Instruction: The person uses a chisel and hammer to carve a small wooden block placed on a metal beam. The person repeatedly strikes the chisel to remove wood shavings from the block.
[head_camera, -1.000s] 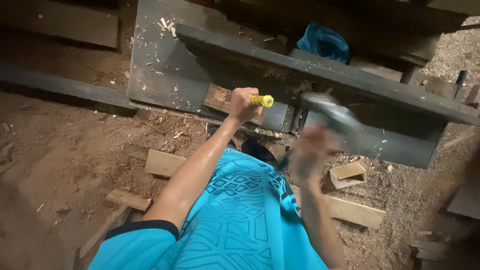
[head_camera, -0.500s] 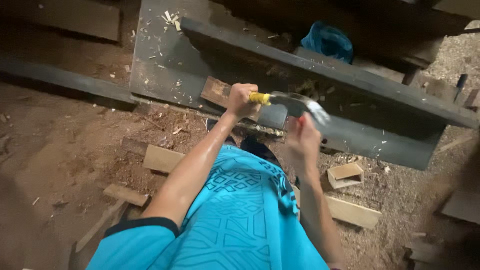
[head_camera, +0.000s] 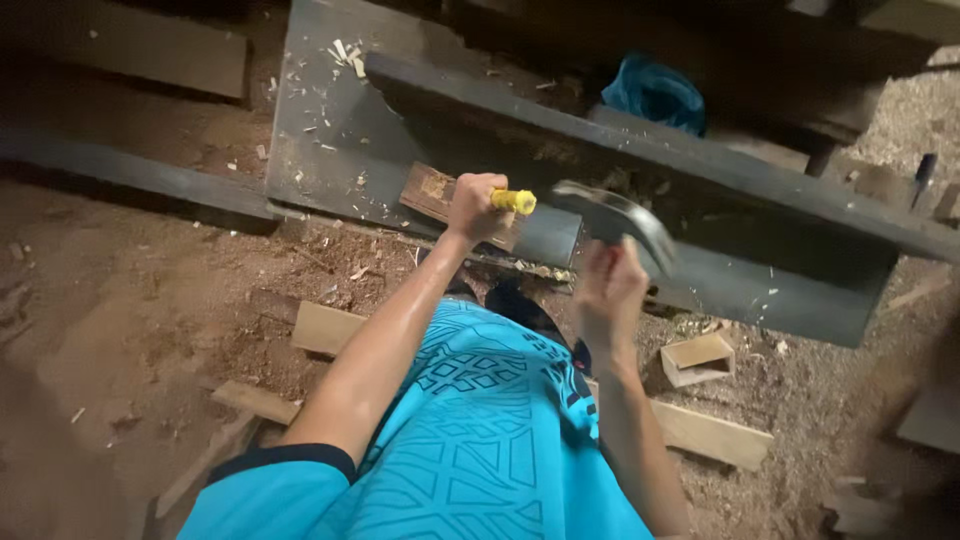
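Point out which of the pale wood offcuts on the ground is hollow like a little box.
The small open-sided block right of the right hand; the other offcuts, one left and one long, are flat solid boards.

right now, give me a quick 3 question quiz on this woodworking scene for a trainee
1. True or false: the left hand grips a yellow-handled tool.
2. What does the right hand hold? A) a saw B) a hammer C) a paintbrush
3. What colour is the crumpled cloth lying behind the dark plank?

Key
1. True; its yellow end sticks out of the fist, above a small wooden block.
2. B; the hammer is blurred, head raised beside the yellow end.
3. Blue.
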